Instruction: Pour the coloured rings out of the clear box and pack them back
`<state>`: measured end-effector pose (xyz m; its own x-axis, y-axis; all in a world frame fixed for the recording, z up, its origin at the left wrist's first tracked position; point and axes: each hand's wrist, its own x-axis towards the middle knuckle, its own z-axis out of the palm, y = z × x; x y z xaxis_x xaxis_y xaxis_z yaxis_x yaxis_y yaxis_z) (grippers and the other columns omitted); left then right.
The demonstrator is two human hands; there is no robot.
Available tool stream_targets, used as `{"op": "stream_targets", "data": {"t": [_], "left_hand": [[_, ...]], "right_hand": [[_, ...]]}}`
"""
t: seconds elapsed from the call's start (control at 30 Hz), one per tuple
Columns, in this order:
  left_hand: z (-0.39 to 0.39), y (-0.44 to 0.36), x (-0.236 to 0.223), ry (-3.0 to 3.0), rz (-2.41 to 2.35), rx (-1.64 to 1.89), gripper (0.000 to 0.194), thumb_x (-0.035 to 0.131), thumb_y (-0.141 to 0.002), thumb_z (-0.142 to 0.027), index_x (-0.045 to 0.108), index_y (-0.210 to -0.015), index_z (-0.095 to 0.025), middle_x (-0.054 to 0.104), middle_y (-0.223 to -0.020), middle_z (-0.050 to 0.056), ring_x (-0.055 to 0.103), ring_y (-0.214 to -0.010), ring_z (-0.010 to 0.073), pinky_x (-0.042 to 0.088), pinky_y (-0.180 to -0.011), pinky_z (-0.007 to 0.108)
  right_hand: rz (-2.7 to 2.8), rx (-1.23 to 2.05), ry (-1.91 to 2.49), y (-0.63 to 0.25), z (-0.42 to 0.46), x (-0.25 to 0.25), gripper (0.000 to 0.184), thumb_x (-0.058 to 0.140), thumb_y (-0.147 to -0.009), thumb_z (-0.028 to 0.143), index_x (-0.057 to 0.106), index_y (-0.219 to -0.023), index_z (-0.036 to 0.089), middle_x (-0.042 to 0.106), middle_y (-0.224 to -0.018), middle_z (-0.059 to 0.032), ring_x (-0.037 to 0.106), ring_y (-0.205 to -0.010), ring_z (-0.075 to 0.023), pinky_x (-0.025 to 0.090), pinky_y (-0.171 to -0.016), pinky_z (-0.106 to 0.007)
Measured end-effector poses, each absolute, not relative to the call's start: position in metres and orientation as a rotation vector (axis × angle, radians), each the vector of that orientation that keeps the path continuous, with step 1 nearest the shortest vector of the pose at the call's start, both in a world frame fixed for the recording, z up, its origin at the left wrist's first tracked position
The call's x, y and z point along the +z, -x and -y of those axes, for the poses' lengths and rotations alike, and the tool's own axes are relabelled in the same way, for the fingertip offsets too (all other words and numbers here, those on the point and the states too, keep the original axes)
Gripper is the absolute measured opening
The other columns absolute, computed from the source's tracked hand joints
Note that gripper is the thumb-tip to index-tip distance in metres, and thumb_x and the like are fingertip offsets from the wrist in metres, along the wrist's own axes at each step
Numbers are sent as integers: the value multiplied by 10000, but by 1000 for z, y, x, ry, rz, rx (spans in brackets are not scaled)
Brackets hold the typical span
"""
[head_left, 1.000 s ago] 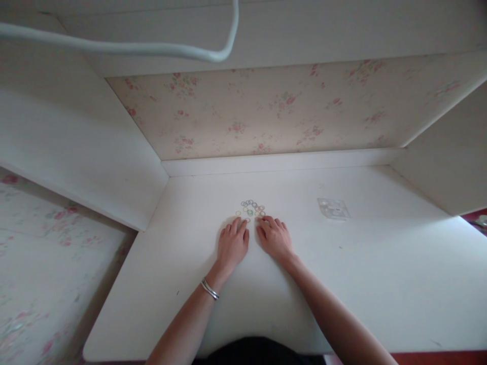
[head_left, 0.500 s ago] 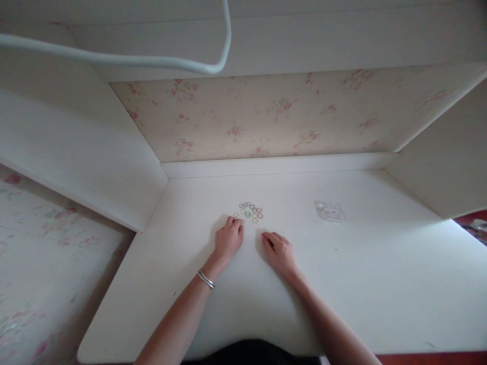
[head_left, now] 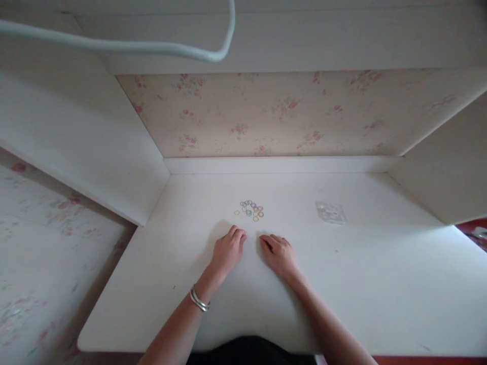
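A small cluster of several thin coloured rings (head_left: 250, 209) lies on the white desk (head_left: 380, 284). My left hand (head_left: 227, 251), with a metal bangle (head_left: 199, 299) on its wrist, rests on the desk just below the cluster, fingers curled under. My right hand (head_left: 279, 253) rests beside it, fingers bent and pointing left toward the other hand. Neither hand touches the cluster. Whatever the curled fingers may hold is hidden.
A small clear plastic bag (head_left: 331, 212) lies on the desk to the right of the rings. Floral wallpaper (head_left: 274, 111) backs the desk, with white side panels left and right. A white cable (head_left: 152, 48) hangs overhead.
Both hands have pulled back toward me from the ring cluster, which they touched a second ago. The left hand's fingers curled in as it withdrew.
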<state>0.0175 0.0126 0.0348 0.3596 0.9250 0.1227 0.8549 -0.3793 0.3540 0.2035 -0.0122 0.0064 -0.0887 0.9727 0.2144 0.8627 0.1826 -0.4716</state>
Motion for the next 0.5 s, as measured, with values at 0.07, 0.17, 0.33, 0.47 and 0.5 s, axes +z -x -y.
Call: {"op": "stream_targets", "data": {"t": [0.07,0.17,0.33,0.47,0.5], "left_hand": [[-6,-13,32,-2399,-1582,453,196,349,-945,-272,542,-962,-246,594,-957,1,593,-827,127,402,-622,223],[-2,-5,25,-2402,-1572,464,209,356,-942,-274,561,-963,-245,603,-946,10,597,-816,132,408,-629,226],[-5,0,17,-2319,-1538,599,211,373,-934,-291,579,-932,-246,618,-915,9,598,-798,131,421,-659,225],[-9,2,16,-2138,-1501,794,174,416,-911,-266,581,-887,-216,621,-866,15,585,-777,126,431,-698,224],[-10,3,15,-2092,-1485,837,168,427,-904,-262,584,-879,-209,622,-855,17,581,-770,124,432,-700,224]], "right_hand": [[1999,319,1732,-203,12,6,277,394,-918,303,662,-943,235,675,-822,-11,585,-750,-140,360,-734,-248],[2006,344,1757,-202,13,8,277,390,-921,310,655,-960,242,676,-859,-5,587,-788,-144,359,-754,-246],[2071,347,1872,-197,9,17,294,358,-927,307,634,-1014,257,668,-906,-9,586,-806,-144,356,-759,-251],[2103,303,1970,-190,-8,25,314,358,-924,314,574,-1145,257,651,-978,-33,586,-860,-154,355,-778,-264],[2093,284,1991,-188,-13,27,326,364,-922,317,550,-1183,257,645,-994,-39,584,-873,-160,357,-778,-269]]}}
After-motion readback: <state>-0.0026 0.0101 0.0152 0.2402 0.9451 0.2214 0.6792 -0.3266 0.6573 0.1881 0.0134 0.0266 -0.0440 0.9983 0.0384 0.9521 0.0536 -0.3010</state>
